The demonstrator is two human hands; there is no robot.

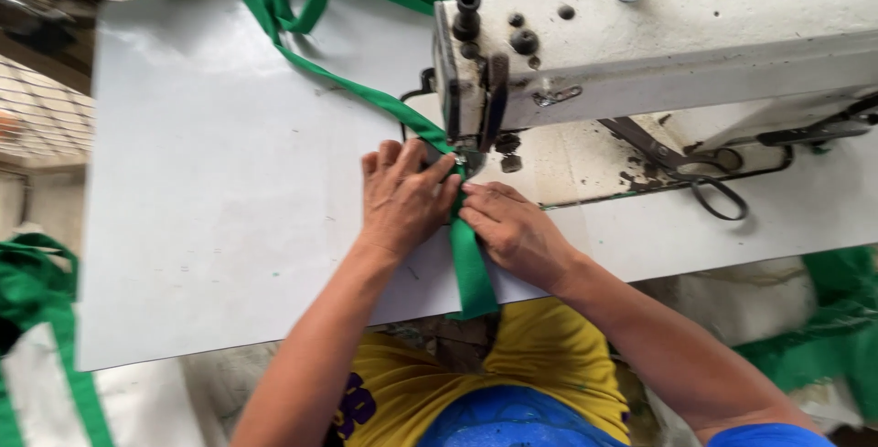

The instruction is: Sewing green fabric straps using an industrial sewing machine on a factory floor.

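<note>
Green strap (471, 264) runs lengthwise from the table edge, between both hands, to the needle (473, 162) just ahead; left hand (402, 200) presses it flat, right hand (514, 228) pinches its edge, equally near.

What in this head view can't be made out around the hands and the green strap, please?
- Needle and presser foot: hidden behind the left hand and the machine head.
- Strap between the hands: partly covered by left and right hand fingers.
- Strap's far end: cut off by the top edge.
- Scissors: blades partly under the machine arm.
- Green fabric at right: cut off by the frame edge.
</note>
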